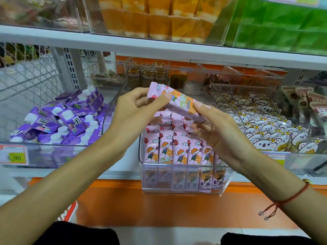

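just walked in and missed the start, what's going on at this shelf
A person holds one pink packet in both hands, lifted above a clear bin packed with upright packets of the same kind on a shop shelf. The left hand pinches its upper end, and the right hand grips its lower end. A bin of purple pouches sits to the left, koala-print packets to the right.

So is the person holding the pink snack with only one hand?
No, the left hand pinches one end of the pink snack and the right hand pinches the other.
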The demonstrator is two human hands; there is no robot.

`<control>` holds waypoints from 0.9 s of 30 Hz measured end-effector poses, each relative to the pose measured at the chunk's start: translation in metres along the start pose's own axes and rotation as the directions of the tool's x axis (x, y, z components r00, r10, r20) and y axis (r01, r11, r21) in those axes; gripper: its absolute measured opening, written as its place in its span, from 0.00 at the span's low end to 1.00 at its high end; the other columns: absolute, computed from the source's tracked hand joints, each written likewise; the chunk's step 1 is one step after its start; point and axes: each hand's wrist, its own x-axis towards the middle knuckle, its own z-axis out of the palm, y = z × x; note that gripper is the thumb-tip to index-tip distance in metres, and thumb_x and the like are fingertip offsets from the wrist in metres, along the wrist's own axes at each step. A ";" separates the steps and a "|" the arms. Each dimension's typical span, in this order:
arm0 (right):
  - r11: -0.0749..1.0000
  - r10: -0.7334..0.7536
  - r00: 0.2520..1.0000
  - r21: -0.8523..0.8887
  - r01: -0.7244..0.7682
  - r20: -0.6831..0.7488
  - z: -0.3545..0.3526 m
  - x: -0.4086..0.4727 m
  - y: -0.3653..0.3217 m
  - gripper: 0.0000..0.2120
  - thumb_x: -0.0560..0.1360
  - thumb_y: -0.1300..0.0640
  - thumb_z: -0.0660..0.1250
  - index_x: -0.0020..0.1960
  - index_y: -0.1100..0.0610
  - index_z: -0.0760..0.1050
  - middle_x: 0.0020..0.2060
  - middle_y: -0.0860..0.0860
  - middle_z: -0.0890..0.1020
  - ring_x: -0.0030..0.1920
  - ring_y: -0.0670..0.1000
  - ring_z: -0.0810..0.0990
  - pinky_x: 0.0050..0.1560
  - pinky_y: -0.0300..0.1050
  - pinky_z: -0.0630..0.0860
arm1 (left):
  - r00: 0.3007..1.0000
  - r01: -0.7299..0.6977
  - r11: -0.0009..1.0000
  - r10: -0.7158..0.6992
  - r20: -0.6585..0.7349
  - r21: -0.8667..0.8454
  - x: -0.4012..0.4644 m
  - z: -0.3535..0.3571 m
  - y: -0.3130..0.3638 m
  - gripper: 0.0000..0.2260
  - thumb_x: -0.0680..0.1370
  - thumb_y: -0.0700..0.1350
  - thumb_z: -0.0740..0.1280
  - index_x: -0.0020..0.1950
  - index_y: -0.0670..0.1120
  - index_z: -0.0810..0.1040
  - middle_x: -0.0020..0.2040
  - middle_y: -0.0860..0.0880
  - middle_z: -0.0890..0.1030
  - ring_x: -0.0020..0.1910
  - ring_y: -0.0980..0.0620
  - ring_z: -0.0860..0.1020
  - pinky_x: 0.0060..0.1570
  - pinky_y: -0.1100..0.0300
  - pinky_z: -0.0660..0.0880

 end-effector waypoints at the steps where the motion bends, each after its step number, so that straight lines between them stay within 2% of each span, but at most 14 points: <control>1: 0.999 -0.030 0.999 -0.014 0.030 0.014 -0.001 0.001 0.001 0.17 0.69 0.51 0.71 0.55 0.56 0.79 0.42 0.48 0.83 0.40 0.46 0.79 0.41 0.36 0.78 | 0.999 -0.041 0.999 0.041 0.025 0.024 0.000 -0.002 0.001 0.11 0.75 0.42 0.70 0.57 0.46 0.79 0.49 0.51 0.85 0.47 0.58 0.83 0.42 0.68 0.78; 4: 0.972 -0.169 0.985 -0.164 0.170 0.017 -0.007 0.002 0.003 0.18 0.67 0.60 0.74 0.56 0.55 0.78 0.50 0.50 0.84 0.49 0.46 0.82 0.47 0.37 0.78 | 0.962 -0.254 0.950 0.229 0.149 0.181 0.000 -0.008 0.003 0.17 0.73 0.36 0.71 0.61 0.47 0.77 0.54 0.50 0.83 0.50 0.59 0.82 0.49 0.69 0.77; 7: 0.869 -0.367 0.928 -0.336 0.365 0.058 -0.010 0.002 0.005 0.17 0.66 0.69 0.75 0.48 0.54 0.75 0.47 0.47 0.82 0.51 0.42 0.81 0.50 0.34 0.76 | 0.889 -0.432 0.852 0.347 0.299 0.295 -0.003 -0.013 0.004 0.18 0.71 0.32 0.73 0.57 0.48 0.78 0.52 0.55 0.81 0.49 0.63 0.80 0.50 0.71 0.74; 10: 0.790 -0.450 0.888 -0.423 0.444 0.091 -0.012 0.002 0.008 0.17 0.67 0.67 0.75 0.48 0.53 0.75 0.46 0.43 0.82 0.50 0.41 0.80 0.52 0.34 0.76 | 0.855 -0.508 0.784 0.408 0.321 0.356 -0.002 -0.015 0.001 0.18 0.70 0.35 0.75 0.56 0.48 0.78 0.53 0.58 0.81 0.51 0.63 0.80 0.52 0.70 0.75; 12: 0.737 -0.462 0.884 -0.525 0.426 0.069 -0.013 0.005 0.010 0.19 0.69 0.62 0.75 0.55 0.51 0.74 0.51 0.42 0.80 0.54 0.41 0.78 0.56 0.34 0.73 | 0.861 -0.504 0.794 0.433 0.266 0.340 0.001 -0.017 -0.001 0.17 0.70 0.36 0.75 0.56 0.48 0.78 0.51 0.59 0.81 0.50 0.63 0.80 0.50 0.71 0.75; 14: 0.634 -0.446 0.893 -0.683 0.363 0.061 -0.017 0.009 0.014 0.25 0.72 0.56 0.73 0.65 0.49 0.67 0.57 0.40 0.75 0.59 0.41 0.74 0.60 0.35 0.70 | 0.883 -0.468 0.824 0.444 0.151 0.320 0.007 -0.018 -0.003 0.16 0.69 0.36 0.75 0.54 0.48 0.77 0.50 0.56 0.81 0.49 0.64 0.80 0.47 0.73 0.74; 16: 0.544 -0.369 0.924 -0.782 0.303 0.101 -0.019 0.012 0.019 0.29 0.74 0.52 0.70 0.71 0.50 0.61 0.62 0.43 0.72 0.64 0.44 0.70 0.62 0.40 0.68 | 0.893 -0.427 0.820 0.450 0.034 0.382 0.018 -0.018 -0.005 0.16 0.68 0.37 0.76 0.52 0.48 0.77 0.49 0.55 0.81 0.46 0.65 0.80 0.43 0.73 0.75; 18: 0.405 -0.272 0.939 -0.860 0.309 0.209 -0.019 0.013 0.025 0.29 0.77 0.46 0.65 0.74 0.52 0.59 0.68 0.47 0.70 0.66 0.47 0.68 0.62 0.41 0.66 | 0.895 -0.385 0.791 0.445 -0.016 0.475 0.032 -0.015 -0.008 0.15 0.68 0.39 0.77 0.50 0.49 0.76 0.47 0.57 0.82 0.44 0.65 0.80 0.40 0.73 0.75; 20: 0.216 -0.210 0.927 -0.909 0.355 0.312 -0.017 0.012 0.030 0.28 0.78 0.42 0.60 0.74 0.53 0.61 0.67 0.50 0.72 0.65 0.48 0.69 0.60 0.42 0.67 | 0.897 -0.363 0.737 0.442 -0.001 0.570 0.049 -0.009 -0.011 0.14 0.67 0.41 0.78 0.48 0.50 0.77 0.43 0.59 0.81 0.43 0.63 0.80 0.40 0.68 0.77; 21: 0.173 -0.201 0.924 -0.916 0.362 0.327 -0.016 0.012 0.030 0.28 0.78 0.41 0.58 0.73 0.53 0.61 0.65 0.50 0.73 0.64 0.49 0.69 0.60 0.43 0.67 | 0.903 -0.342 0.712 0.430 0.004 0.614 0.058 -0.006 -0.014 0.14 0.67 0.42 0.78 0.48 0.49 0.77 0.42 0.57 0.81 0.42 0.61 0.81 0.41 0.64 0.78; 23: 0.179 -0.197 0.927 -0.918 0.354 0.319 -0.015 0.013 0.029 0.28 0.78 0.40 0.57 0.73 0.52 0.61 0.64 0.50 0.73 0.64 0.49 0.69 0.61 0.44 0.68 | 0.915 -0.284 0.638 0.403 0.004 0.716 0.076 0.002 -0.020 0.14 0.67 0.45 0.78 0.49 0.49 0.79 0.43 0.53 0.83 0.42 0.54 0.81 0.40 0.58 0.78; 27: 0.200 -0.186 0.930 -0.915 0.352 0.317 -0.017 0.015 0.027 0.28 0.78 0.39 0.57 0.74 0.51 0.61 0.66 0.49 0.72 0.65 0.48 0.68 0.63 0.44 0.67 | 0.941 -0.242 0.472 0.327 0.086 0.848 0.105 0.017 -0.032 0.15 0.69 0.50 0.77 0.52 0.48 0.78 0.43 0.50 0.80 0.39 0.50 0.78 0.37 0.59 0.73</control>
